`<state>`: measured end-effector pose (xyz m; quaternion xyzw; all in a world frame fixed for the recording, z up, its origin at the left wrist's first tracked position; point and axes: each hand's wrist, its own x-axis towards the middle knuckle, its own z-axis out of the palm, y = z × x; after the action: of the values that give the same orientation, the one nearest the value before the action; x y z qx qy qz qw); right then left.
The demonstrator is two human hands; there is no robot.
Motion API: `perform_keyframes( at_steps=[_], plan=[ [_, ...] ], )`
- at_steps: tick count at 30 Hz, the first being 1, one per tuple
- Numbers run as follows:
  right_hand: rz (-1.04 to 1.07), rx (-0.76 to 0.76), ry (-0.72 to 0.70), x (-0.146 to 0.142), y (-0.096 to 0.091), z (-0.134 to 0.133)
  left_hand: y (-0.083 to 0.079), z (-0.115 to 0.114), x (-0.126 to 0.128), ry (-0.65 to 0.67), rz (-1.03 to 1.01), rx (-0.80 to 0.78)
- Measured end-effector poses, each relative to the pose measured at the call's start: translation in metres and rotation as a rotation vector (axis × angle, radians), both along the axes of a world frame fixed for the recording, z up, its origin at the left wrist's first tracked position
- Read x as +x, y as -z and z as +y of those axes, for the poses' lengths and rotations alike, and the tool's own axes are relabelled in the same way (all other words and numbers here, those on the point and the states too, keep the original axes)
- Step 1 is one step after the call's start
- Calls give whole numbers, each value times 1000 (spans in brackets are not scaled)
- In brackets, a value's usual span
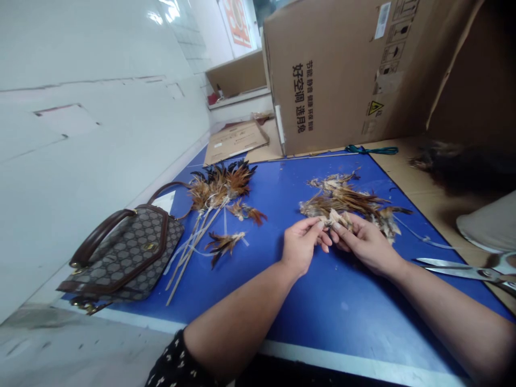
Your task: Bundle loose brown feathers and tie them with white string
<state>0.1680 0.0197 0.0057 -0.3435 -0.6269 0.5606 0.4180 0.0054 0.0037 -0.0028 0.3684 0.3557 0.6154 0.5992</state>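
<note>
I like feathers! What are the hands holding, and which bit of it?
The left hand and right hand pinch a small feather bunch by its pale near end, between the fingertips.

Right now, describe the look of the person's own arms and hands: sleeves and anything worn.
The left hand and the right hand are bare: no gloves, rings, watch or bracelet show. Both forearms are uncovered. A black short sleeve with small white specks covers the left upper arm at the picture's bottom edge. No sleeve shows on the right arm.
</note>
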Motion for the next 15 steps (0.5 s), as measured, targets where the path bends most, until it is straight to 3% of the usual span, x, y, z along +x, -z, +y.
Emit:
perform_keyframes(
  at_steps=[7,15],
  plan=[
    [-69,4,-23,1,2,1,0,0,-3,22,50,33],
    [-45,6,97,9,5,9,-13,7,-16,-276,-27,22]
  ],
)
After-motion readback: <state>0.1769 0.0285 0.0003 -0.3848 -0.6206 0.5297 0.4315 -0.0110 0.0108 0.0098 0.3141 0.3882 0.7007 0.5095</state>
